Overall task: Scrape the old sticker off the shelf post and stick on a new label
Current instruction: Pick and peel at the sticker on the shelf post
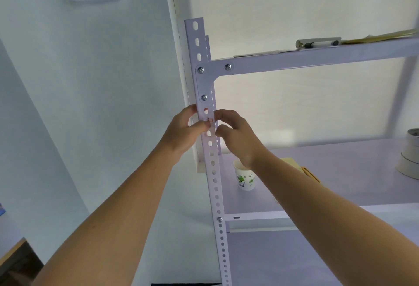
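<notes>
Both hands meet at the sticker (pixel 210 120), a small red-edged patch on the front face of the vertical shelf post (pixel 214 186). It lies between them. Left hand (pixel 183 131) wraps the post with its thumb on the sticker, so it's nearer. Right hand (pixel 235 136) is curled at the post's right edge; grip unclear.

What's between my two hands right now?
The shelf post, with a red-edged sticker on it, stands between your left hand and right hand; the head view shows it.
</notes>
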